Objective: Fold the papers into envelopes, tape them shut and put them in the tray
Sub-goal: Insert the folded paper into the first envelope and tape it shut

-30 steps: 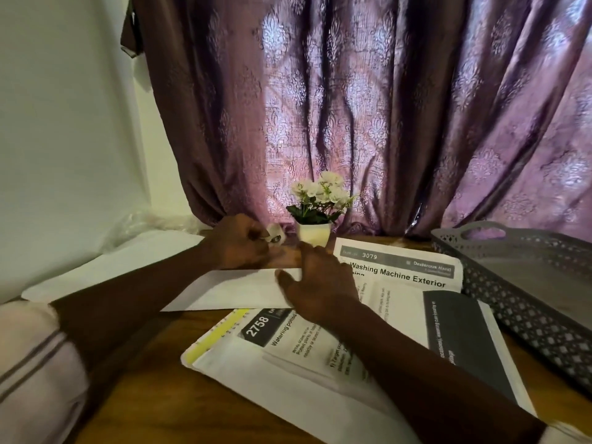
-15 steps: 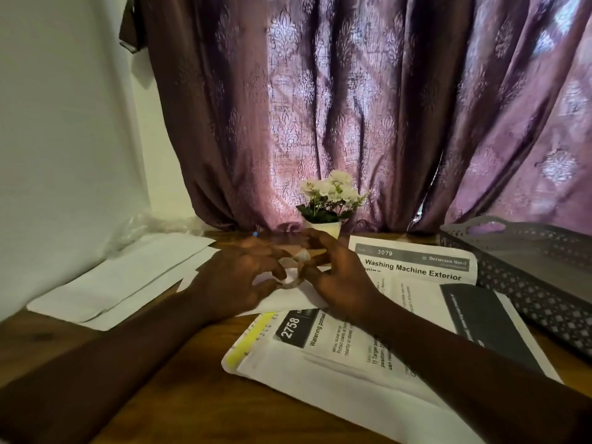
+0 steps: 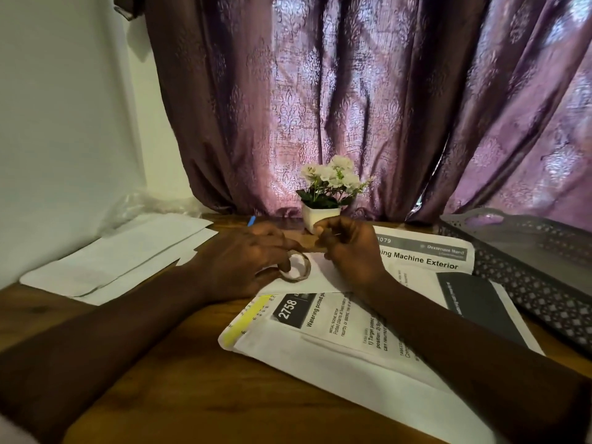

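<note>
My left hand [image 3: 243,261] grips a small roll of clear tape [image 3: 299,267] just above a folded white envelope [image 3: 317,278] on the wooden table. My right hand [image 3: 349,248] is raised a little to the right of the roll, its thumb and fingertips pinched together on the pulled end of the tape, which is barely visible. Printed sheets [image 3: 336,331] lie under and in front of the envelope. The grey perforated tray [image 3: 525,283] stands at the right edge of the table.
More white folded papers [image 3: 121,251] lie at the left by the wall. A small white pot of flowers [image 3: 322,216] stands behind my hands, before a purple curtain. A blue pen tip [image 3: 252,220] shows behind my left hand.
Both hands came together on the tape roll, then the right hand drew away up and right from it. The view shifted so the papers sit lower.
</note>
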